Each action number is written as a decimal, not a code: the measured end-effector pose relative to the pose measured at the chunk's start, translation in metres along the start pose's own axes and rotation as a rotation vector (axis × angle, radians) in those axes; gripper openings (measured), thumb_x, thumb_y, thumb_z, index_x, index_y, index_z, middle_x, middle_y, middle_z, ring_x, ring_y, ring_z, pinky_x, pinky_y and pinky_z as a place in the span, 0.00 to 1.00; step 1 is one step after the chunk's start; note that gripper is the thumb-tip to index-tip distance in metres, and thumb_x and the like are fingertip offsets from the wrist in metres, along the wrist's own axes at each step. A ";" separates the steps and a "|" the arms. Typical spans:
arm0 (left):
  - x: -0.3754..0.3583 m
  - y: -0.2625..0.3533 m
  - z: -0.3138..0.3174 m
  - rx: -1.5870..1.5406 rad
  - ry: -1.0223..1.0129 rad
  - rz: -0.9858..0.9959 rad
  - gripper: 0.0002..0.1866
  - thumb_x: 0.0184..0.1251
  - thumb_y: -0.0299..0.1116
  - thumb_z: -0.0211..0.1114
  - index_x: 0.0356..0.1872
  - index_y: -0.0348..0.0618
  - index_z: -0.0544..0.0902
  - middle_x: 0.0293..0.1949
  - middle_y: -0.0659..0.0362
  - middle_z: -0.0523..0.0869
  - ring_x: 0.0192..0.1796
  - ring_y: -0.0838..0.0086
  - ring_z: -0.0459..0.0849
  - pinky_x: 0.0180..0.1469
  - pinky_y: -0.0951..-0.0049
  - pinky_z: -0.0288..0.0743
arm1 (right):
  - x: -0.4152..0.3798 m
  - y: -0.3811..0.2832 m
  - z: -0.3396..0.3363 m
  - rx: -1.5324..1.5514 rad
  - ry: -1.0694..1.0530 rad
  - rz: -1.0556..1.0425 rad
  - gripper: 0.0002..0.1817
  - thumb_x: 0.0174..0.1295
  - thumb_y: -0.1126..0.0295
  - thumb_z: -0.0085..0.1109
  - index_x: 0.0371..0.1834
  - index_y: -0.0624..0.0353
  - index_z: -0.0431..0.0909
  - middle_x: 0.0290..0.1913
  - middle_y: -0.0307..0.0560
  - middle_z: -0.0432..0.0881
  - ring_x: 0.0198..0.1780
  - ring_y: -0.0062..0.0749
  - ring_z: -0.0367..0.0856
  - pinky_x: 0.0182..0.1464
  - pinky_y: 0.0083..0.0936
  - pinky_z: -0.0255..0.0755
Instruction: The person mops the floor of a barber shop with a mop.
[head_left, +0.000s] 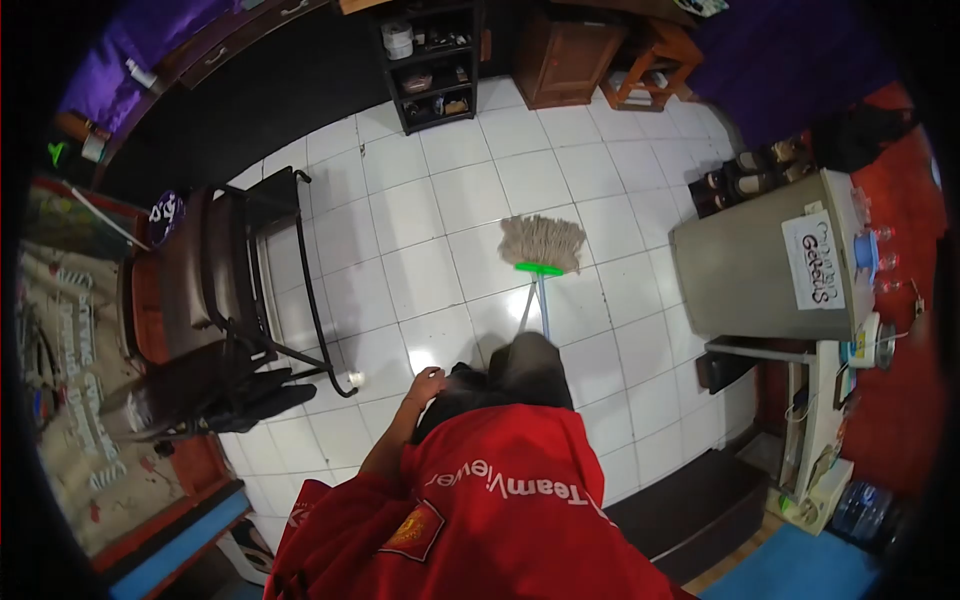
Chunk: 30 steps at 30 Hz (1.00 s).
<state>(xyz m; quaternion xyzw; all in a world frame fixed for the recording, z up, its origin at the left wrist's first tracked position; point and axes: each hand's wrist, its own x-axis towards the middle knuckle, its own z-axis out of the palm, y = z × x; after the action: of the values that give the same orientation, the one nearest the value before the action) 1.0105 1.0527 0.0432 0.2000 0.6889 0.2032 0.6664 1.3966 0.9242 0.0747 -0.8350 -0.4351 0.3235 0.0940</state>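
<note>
A string mop (541, 243) with greyish strands and a green clamp (540, 269) lies spread on the white tiled floor ahead of me. Its light blue handle (545, 308) runs back towards my legs, where my dark trousers hide the upper part. My left hand (430, 382) hangs beside my left thigh, fingers loosely bent and apart from the mop, with nothing seen in it. My right hand is out of sight, so what it holds does not show.
A dark metal-framed chair (315, 285) stands to the left. A grey cabinet with a paper sign (815, 262) is at the right, shoes (750, 178) behind it. A black shelf (430, 70) and wooden cabinet (562, 62) line the back. A dark bench (690, 515) sits close on my right.
</note>
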 end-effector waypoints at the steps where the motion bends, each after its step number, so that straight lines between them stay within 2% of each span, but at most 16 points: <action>1: 0.006 0.002 -0.004 0.031 0.015 0.004 0.23 0.58 0.41 0.55 0.49 0.34 0.70 0.30 0.55 0.80 0.29 0.74 0.78 0.27 0.77 0.71 | -0.007 -0.006 0.005 -0.006 -0.012 0.045 0.22 0.63 0.52 0.33 0.43 0.60 0.67 0.35 0.64 0.76 0.39 0.58 0.75 0.40 0.47 0.68; 2: 0.014 0.001 -0.008 0.164 0.017 -0.013 0.21 0.57 0.42 0.54 0.46 0.35 0.73 0.27 0.56 0.80 0.27 0.73 0.78 0.25 0.78 0.70 | -0.009 -0.015 0.010 -0.008 -0.021 0.086 0.22 0.63 0.51 0.33 0.43 0.60 0.67 0.35 0.64 0.76 0.39 0.58 0.75 0.40 0.48 0.68; 5: 0.038 0.011 -0.017 0.297 -0.106 0.015 0.21 0.56 0.43 0.54 0.44 0.37 0.76 0.31 0.53 0.82 0.33 0.69 0.80 0.35 0.72 0.74 | -0.002 -0.046 0.019 -0.010 -0.048 0.206 0.22 0.63 0.51 0.33 0.41 0.60 0.67 0.35 0.64 0.76 0.39 0.59 0.75 0.40 0.48 0.68; 8: 0.057 0.036 -0.027 0.561 -0.123 0.101 0.21 0.59 0.43 0.54 0.46 0.36 0.73 0.32 0.55 0.81 0.32 0.74 0.78 0.32 0.75 0.72 | 0.027 -0.070 0.019 -0.022 -0.079 0.317 0.23 0.63 0.50 0.34 0.39 0.60 0.67 0.34 0.64 0.77 0.38 0.59 0.75 0.39 0.49 0.69; 9: 0.063 0.048 -0.034 0.611 -0.132 0.035 0.24 0.56 0.46 0.55 0.48 0.38 0.74 0.38 0.47 0.81 0.40 0.62 0.80 0.43 0.68 0.72 | 0.038 -0.080 0.023 -0.023 -0.101 0.349 0.23 0.63 0.50 0.34 0.38 0.60 0.67 0.34 0.64 0.77 0.38 0.59 0.75 0.39 0.49 0.69; 12: 0.056 0.099 -0.062 0.682 -0.135 0.042 0.25 0.58 0.47 0.54 0.50 0.37 0.72 0.44 0.44 0.78 0.47 0.62 0.77 0.49 0.67 0.69 | 0.070 -0.126 0.039 -0.009 -0.197 0.443 0.23 0.63 0.50 0.34 0.37 0.60 0.67 0.33 0.63 0.77 0.37 0.59 0.75 0.39 0.49 0.69; 15: 0.076 0.084 -0.114 0.712 -0.183 0.118 0.24 0.60 0.46 0.51 0.49 0.37 0.72 0.44 0.45 0.77 0.48 0.56 0.76 0.51 0.65 0.68 | 0.098 -0.166 0.039 -0.021 -0.302 0.531 0.23 0.63 0.49 0.34 0.35 0.61 0.67 0.32 0.63 0.77 0.37 0.60 0.76 0.38 0.50 0.69; 16: 0.108 0.084 -0.124 1.305 -0.463 0.168 0.23 0.61 0.45 0.48 0.48 0.37 0.72 0.45 0.44 0.76 0.49 0.53 0.74 0.51 0.64 0.68 | 0.140 -0.184 0.036 -0.006 -0.167 0.281 0.26 0.62 0.46 0.33 0.30 0.62 0.66 0.29 0.64 0.77 0.34 0.60 0.76 0.36 0.51 0.69; 17: 0.116 0.099 -0.131 1.333 -0.454 0.169 0.23 0.61 0.45 0.48 0.48 0.37 0.72 0.45 0.44 0.76 0.49 0.53 0.74 0.51 0.64 0.68 | 0.190 -0.203 0.038 0.021 -0.213 0.341 0.29 0.62 0.45 0.32 0.29 0.64 0.68 0.31 0.66 0.76 0.35 0.61 0.75 0.38 0.49 0.69; 19: 0.114 0.116 -0.149 1.120 -0.207 1.199 0.23 0.61 0.45 0.45 0.48 0.37 0.72 0.45 0.43 0.76 0.49 0.51 0.73 0.51 0.60 0.68 | 0.290 -0.203 0.061 -0.054 -0.147 0.033 0.28 0.63 0.46 0.30 0.30 0.64 0.67 0.28 0.64 0.77 0.31 0.56 0.78 0.32 0.46 0.71; 20: 0.128 0.132 -0.151 1.331 -0.272 1.431 0.24 0.60 0.47 0.47 0.49 0.38 0.71 0.44 0.42 0.76 0.49 0.49 0.74 0.50 0.59 0.68 | 0.324 -0.243 0.031 0.052 -0.120 0.184 0.29 0.63 0.47 0.30 0.28 0.65 0.68 0.24 0.62 0.77 0.27 0.53 0.78 0.29 0.44 0.72; 21: 0.103 0.155 -0.149 1.337 -0.283 1.413 0.24 0.60 0.47 0.47 0.49 0.38 0.71 0.44 0.42 0.76 0.49 0.49 0.74 0.50 0.59 0.68 | 0.354 -0.258 0.018 0.031 -0.009 -0.130 0.28 0.64 0.48 0.30 0.27 0.66 0.68 0.18 0.59 0.76 0.20 0.50 0.77 0.23 0.40 0.73; 23: 0.090 0.251 -0.091 0.778 -0.043 0.039 0.27 0.57 0.51 0.52 0.49 0.38 0.71 0.43 0.41 0.77 0.49 0.48 0.73 0.50 0.58 0.68 | 0.380 -0.345 -0.051 0.207 -0.199 0.201 0.28 0.64 0.49 0.31 0.26 0.66 0.68 0.15 0.57 0.74 0.15 0.48 0.75 0.19 0.37 0.72; 26: 0.092 0.302 -0.059 0.915 -0.016 0.100 0.30 0.53 0.54 0.55 0.48 0.36 0.72 0.45 0.41 0.76 0.50 0.49 0.73 0.50 0.59 0.68 | 0.381 -0.348 -0.042 0.168 -0.195 0.128 0.27 0.64 0.50 0.32 0.26 0.66 0.67 0.15 0.58 0.74 0.15 0.48 0.75 0.18 0.37 0.72; 28: 0.101 0.319 -0.052 0.966 -0.057 0.066 0.31 0.53 0.55 0.55 0.49 0.37 0.72 0.46 0.40 0.75 0.51 0.49 0.73 0.51 0.60 0.68 | 0.349 -0.308 -0.007 0.042 -0.032 -0.019 0.26 0.64 0.51 0.34 0.26 0.66 0.66 0.16 0.61 0.74 0.18 0.52 0.76 0.21 0.42 0.71; 30: 0.109 0.340 -0.048 1.046 -0.112 0.028 0.33 0.53 0.55 0.53 0.53 0.39 0.69 0.48 0.40 0.74 0.53 0.51 0.72 0.54 0.61 0.66 | 0.291 -0.281 -0.003 -0.015 -0.102 0.069 0.23 0.63 0.52 0.36 0.30 0.65 0.65 0.19 0.64 0.74 0.24 0.61 0.75 0.25 0.49 0.69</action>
<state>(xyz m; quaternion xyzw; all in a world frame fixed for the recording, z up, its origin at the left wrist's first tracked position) 0.9604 1.3960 0.1394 0.5258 0.6588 -0.1700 0.5105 1.3312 1.3229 0.0665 -0.8326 -0.4125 0.3655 0.0543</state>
